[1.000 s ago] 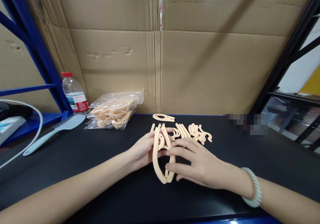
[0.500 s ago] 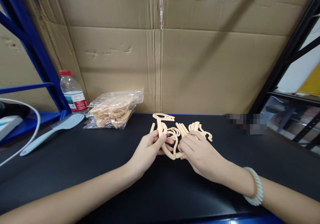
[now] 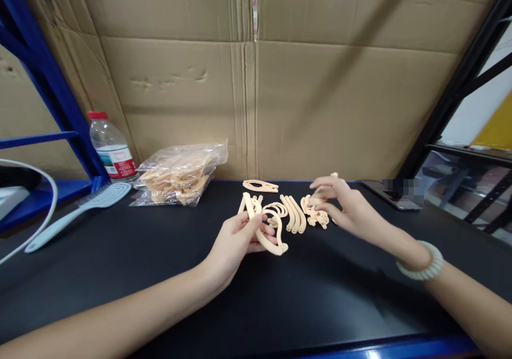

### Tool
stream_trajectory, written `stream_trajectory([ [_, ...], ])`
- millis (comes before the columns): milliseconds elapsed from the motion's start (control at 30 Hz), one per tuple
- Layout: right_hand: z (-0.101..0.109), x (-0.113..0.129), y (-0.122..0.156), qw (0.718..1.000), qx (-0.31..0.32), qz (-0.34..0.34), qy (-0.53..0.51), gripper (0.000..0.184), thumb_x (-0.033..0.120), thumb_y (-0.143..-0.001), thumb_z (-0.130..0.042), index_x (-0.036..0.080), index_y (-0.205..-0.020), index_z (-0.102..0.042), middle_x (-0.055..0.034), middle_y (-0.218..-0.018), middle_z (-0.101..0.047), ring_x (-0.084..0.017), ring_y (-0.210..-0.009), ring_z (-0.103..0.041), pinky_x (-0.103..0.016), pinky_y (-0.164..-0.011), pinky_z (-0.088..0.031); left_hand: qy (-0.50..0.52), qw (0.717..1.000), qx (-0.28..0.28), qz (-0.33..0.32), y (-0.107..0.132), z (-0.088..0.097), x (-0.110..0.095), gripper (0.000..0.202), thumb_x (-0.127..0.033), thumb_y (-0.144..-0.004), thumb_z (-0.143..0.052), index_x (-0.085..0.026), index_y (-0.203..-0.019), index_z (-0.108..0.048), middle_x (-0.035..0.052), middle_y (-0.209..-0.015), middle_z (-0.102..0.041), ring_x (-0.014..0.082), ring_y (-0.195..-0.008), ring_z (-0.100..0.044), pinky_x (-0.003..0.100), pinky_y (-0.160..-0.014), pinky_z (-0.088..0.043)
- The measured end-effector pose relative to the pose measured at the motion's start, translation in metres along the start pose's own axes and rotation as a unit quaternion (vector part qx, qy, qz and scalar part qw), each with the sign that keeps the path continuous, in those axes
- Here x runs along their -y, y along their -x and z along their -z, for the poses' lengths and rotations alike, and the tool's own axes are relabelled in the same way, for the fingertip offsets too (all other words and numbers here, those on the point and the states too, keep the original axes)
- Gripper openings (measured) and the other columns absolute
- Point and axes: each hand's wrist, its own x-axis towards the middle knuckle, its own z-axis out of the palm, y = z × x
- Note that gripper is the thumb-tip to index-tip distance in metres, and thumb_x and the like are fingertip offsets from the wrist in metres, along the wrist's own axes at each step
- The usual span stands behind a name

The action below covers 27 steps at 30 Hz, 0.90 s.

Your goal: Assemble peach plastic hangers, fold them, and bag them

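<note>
My left hand (image 3: 240, 236) is closed around joined curved beige pieces (image 3: 276, 247) that form a loop above the table, meeting at a low tip. My right hand (image 3: 344, 204) is raised over the right end of the loose parts, thumb and fingers bent around a small beige piece (image 3: 318, 200); blur and the fingers hide much of it. Below its fingertips lie small knobbly beige pieces (image 3: 319, 219). Between my hands, several long bent strips (image 3: 295, 215) lie side by side, near thin curved pieces (image 3: 277, 208). Farther back rests a beige pointed oval frame (image 3: 261, 186).
Clear bags of beige parts (image 3: 180, 175) are stacked at the back left, beside a red-capped bottle (image 3: 116, 153) and a pale blue hairbrush (image 3: 80, 209). A white cable (image 3: 54, 188) curves at far left. A flat device (image 3: 396, 196) lies back right. Cardboard (image 3: 352, 108) walls the rear.
My right hand has left the joined pieces and moved right and up to the small loose parts. My left hand still holds the joined pieces. The view has shifted slightly.
</note>
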Motion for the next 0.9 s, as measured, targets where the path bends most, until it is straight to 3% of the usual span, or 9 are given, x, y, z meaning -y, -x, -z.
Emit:
stream_trajectory([
  [100,0.006,-0.017,-0.002,0.994,0.099,-0.013,-0.051,0.014,0.018,-0.092,-0.047,0.021,-0.103,-0.056,-0.0064,-0.104,-0.063,-0.020,-0.103,-0.057,-0.037,-0.092,-0.041,-0.013,0.999,0.031,0.016,0.004,-0.005,0.003,0.024,-0.033,-0.086,-0.059,-0.010,-0.092,-0.060,0.0051,-0.072,-0.067,0.0190,-0.064,-0.069,0.035,-0.067,-0.058],
  [167,0.004,-0.020,-0.002,0.984,0.156,-0.010,-0.084,0.013,0.017,-0.091,-0.049,0.021,-0.095,-0.060,-0.0054,-0.100,-0.065,-0.019,-0.099,-0.059,-0.033,-0.088,-0.044,-0.024,0.999,0.042,0.021,0.006,-0.006,0.005,0.024,-0.033,-0.085,-0.060,-0.010,-0.093,-0.060,0.0051,-0.072,-0.067,0.0190,-0.063,-0.069,0.035,-0.066,-0.058],
  [267,-0.003,-0.014,-0.001,0.975,0.191,-0.014,-0.116,0.015,0.010,-0.088,-0.050,0.019,-0.091,-0.062,-0.0037,-0.091,-0.066,-0.016,-0.086,-0.060,-0.029,-0.079,-0.046,-0.033,0.998,0.044,0.024,0.005,-0.006,0.006,0.025,-0.034,-0.086,-0.058,-0.010,-0.093,-0.059,0.0054,-0.074,-0.067,0.0193,-0.064,-0.069,0.035,-0.066,-0.058],
  [433,-0.012,-0.005,0.002,0.973,0.212,-0.009,-0.093,0.017,0.005,-0.083,-0.053,0.019,-0.086,-0.063,-0.0026,-0.084,-0.066,-0.016,-0.082,-0.057,-0.029,-0.076,-0.044,-0.028,0.998,0.046,0.036,0.001,-0.003,0.008,0.026,-0.034,-0.087,-0.057,-0.010,-0.094,-0.059,0.0064,-0.075,-0.068,0.0208,-0.066,-0.070,0.036,-0.068,-0.058],
  [667,-0.017,-0.009,0.005,0.978,0.207,0.004,-0.037,0.012,0.010,-0.084,-0.054,0.017,-0.089,-0.063,-0.0050,-0.084,-0.063,-0.018,-0.082,-0.056,-0.034,-0.080,-0.042,-0.028,0.998,0.042,0.044,0.001,-0.002,0.009,0.023,-0.031,-0.089,-0.055,-0.010,-0.093,-0.060,0.0066,-0.076,-0.068,0.0203,-0.066,-0.071,0.034,-0.067,-0.059],
  [900,-0.017,-0.012,0.004,0.973,0.219,0.013,-0.077,0.017,0.006,-0.088,-0.048,0.017,-0.088,-0.061,-0.0048,-0.088,-0.063,-0.016,-0.084,-0.057,-0.032,-0.080,-0.044,-0.024,0.998,0.033,0.053,-0.001,-0.002,0.008,0.020,-0.027,-0.091,-0.051,-0.010,-0.095,-0.060,0.0064,-0.076,-0.068,0.0203,-0.066,-0.071,0.035,-0.069,-0.059],
])
